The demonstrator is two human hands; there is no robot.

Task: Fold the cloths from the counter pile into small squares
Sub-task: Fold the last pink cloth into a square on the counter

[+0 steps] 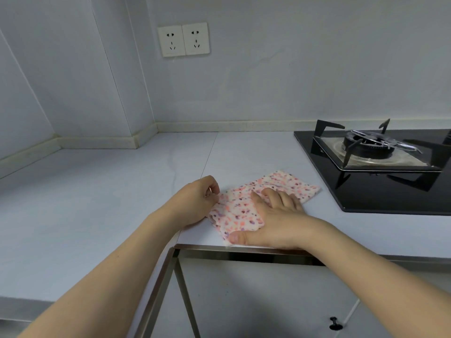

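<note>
Our right hand (273,215) lies flat, palm down, on a white cloth speckled with pink and purple spots (244,206), its fingers straight and spread, its thumb stretched along the cloth's near edge. Our left hand (197,198) has its fingers curled and pinches the cloth's left corner.

We stand at a pale grey stone-look counter (97,203) that turns a corner, with a raised pale kerb along the grey wall behind it. A black glass gas hob (366,191) is let into the counter, bearing a black pan support over a metal burner. Two white wall sockets (183,39) sit side by side on the wall, well to the left of the hob and above it. Below the counter edge, to the hob's near left, runs a metal trim strip, and under it are white cabinet doors, one with a small black knob (335,323).

The cloth lies spread on the counter just left of the hob, its far right corner near the hob's edge but apart from it, its near corner close to the counter's front edge. It rests under our right palm and between both hands.

Both bare forearms reach in from the near side, the left from the lower left, the right from the lower right, wrists low over the counter.
</note>
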